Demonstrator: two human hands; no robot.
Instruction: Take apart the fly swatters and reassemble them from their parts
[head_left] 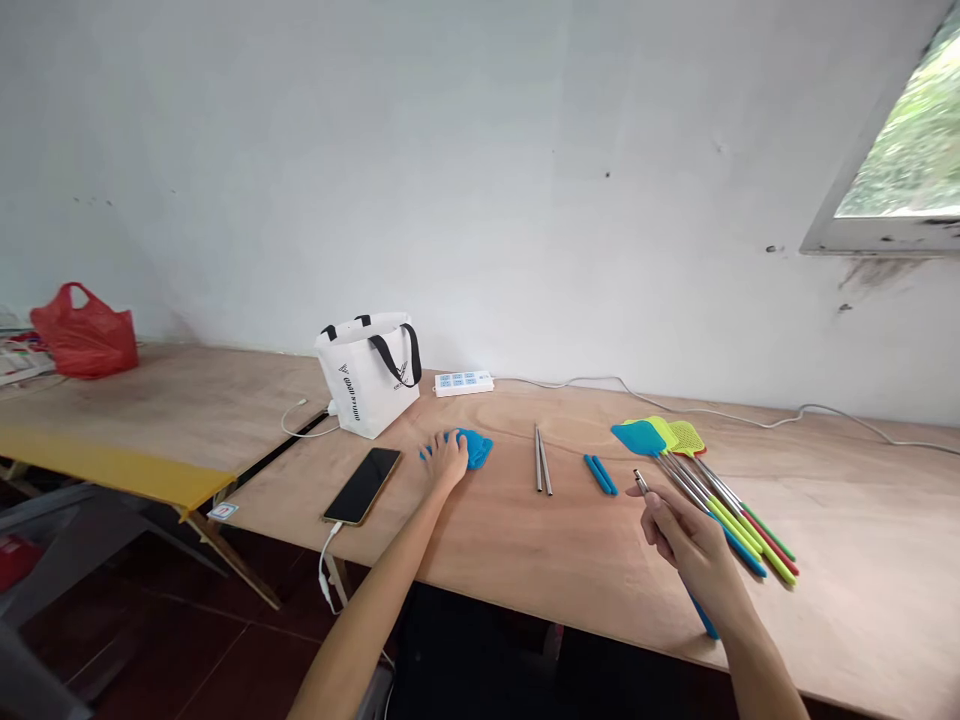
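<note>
Right grip around one tube, two loose tubes, two handles

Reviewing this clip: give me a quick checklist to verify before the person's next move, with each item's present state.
1. Right hand holds the blue-handled rod: ok.
2. Blue piece fitted on that rod's metal tip: not ok, the tip is bare.
3. Left hand on the blue pieces: ok.
4. Just one blue piece between the left fingers: cannot tell, the hand covers them.
5. Loose metal rods and loose blue handles apart from both hands: ok.
6. Phone not touched by the left hand: ok.
</note>
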